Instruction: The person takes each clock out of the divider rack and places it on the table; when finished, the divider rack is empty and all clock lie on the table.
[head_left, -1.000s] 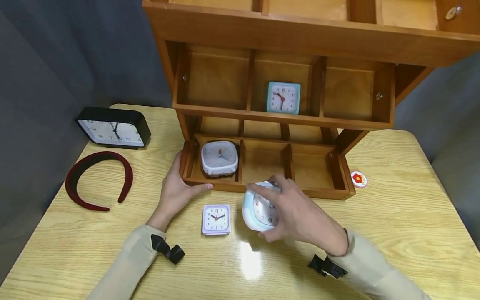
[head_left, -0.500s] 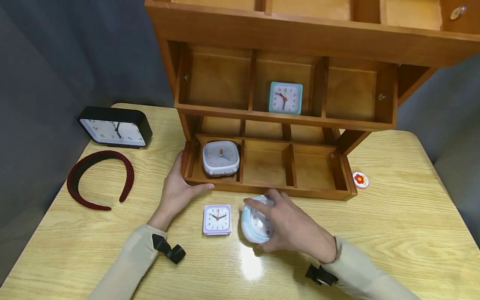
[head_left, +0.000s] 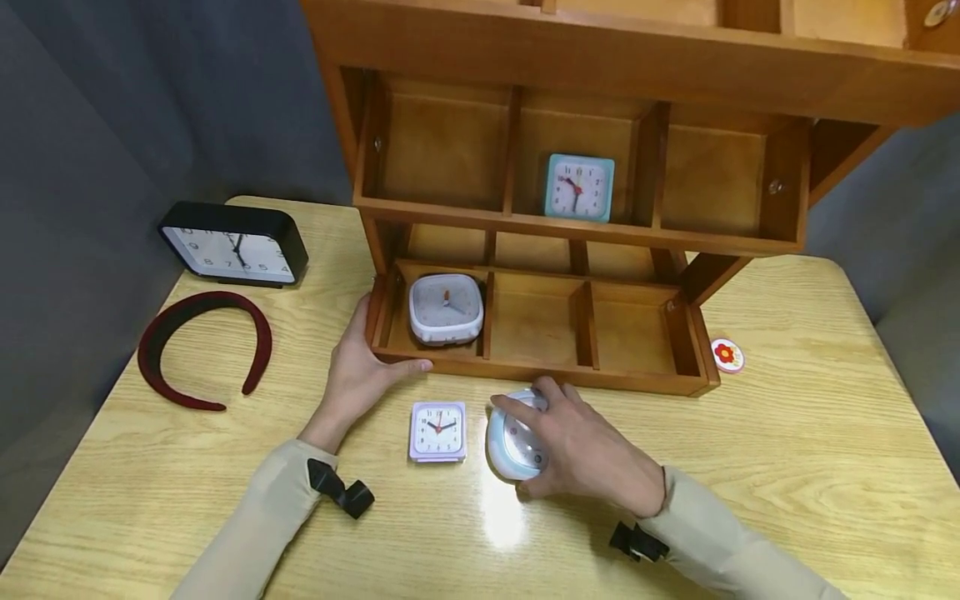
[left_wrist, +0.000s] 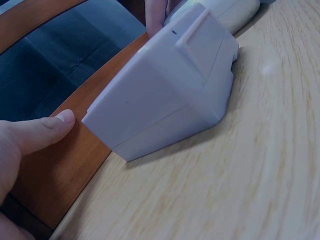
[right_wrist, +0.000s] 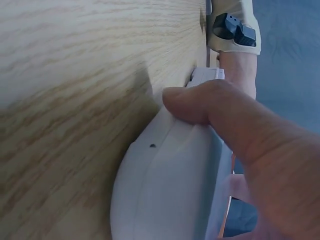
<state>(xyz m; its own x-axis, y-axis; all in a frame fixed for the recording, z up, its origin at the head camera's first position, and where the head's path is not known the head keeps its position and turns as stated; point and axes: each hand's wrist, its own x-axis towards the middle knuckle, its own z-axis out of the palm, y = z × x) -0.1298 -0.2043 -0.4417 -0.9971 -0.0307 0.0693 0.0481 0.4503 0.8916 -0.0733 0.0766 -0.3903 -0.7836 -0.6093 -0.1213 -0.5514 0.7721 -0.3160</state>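
Observation:
My right hand (head_left: 588,450) grips a white and light-blue alarm clock (head_left: 512,450) from above. That clock is down at the tabletop, its face partly covered by the fingers. In the right wrist view the thumb presses on the clock's side (right_wrist: 167,185). My left hand (head_left: 358,367) rests at the front left corner of the lowest drawer (head_left: 540,372), thumb along its front and fingers at its left side. Between the hands stands a small lilac square clock (head_left: 438,432); the left wrist view shows its lilac casing (left_wrist: 155,95). A white alarm clock (head_left: 446,309) lies in that drawer's left compartment.
A teal-framed clock (head_left: 579,188) sits in the middle compartment of the drawer above (head_left: 435,212). On the left are a black clock (head_left: 232,243) and a dark red headband (head_left: 262,342). A flower badge (head_left: 727,356) lies right of the drawers.
My right hand has brought the light-blue alarm clock down and back from the drawer edge to the tabletop. My left hand has stayed at the drawer corner. The head view has shifted slightly.

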